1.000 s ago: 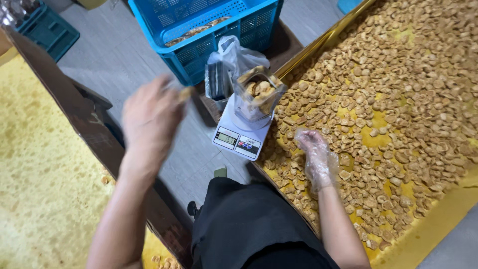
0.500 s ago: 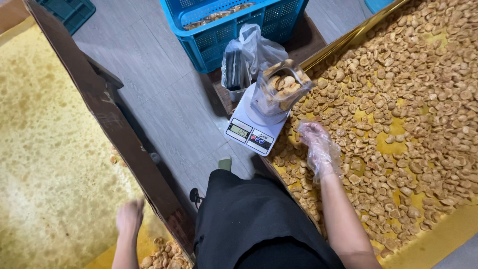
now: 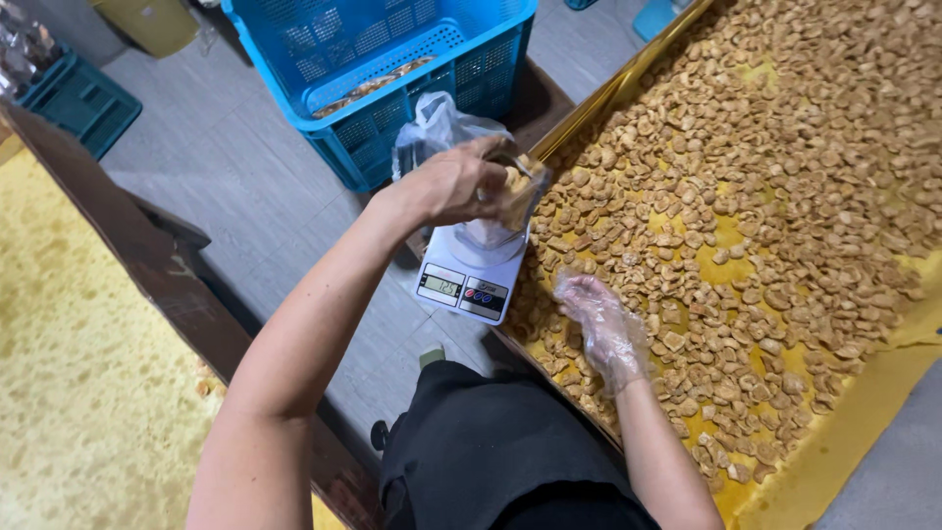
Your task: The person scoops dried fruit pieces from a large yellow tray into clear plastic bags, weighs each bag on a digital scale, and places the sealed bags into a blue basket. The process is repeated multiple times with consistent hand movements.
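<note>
Fingers (image 3: 481,186) of the bare left hand (image 3: 446,186) clasp the clear snack-filled pouch (image 3: 515,191) standing on the white digital scale (image 3: 471,275), steadying it upright, while the plastic-gloved right hand (image 3: 599,324) rests half-curled, grasping nothing visible, on the snack pieces in the yellow tray (image 3: 844,432).

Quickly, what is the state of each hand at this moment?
Left hand: closed, gripping the clear bag of pieces standing on the scale.
Right hand: gloved, fingers loosely open, resting on the pieces in the yellow tray; holding nothing visible.

Grey plank floor (image 3: 245,186); blue crate (image 3: 392,69); dark wooden bench edge (image 3: 147,265).
</note>
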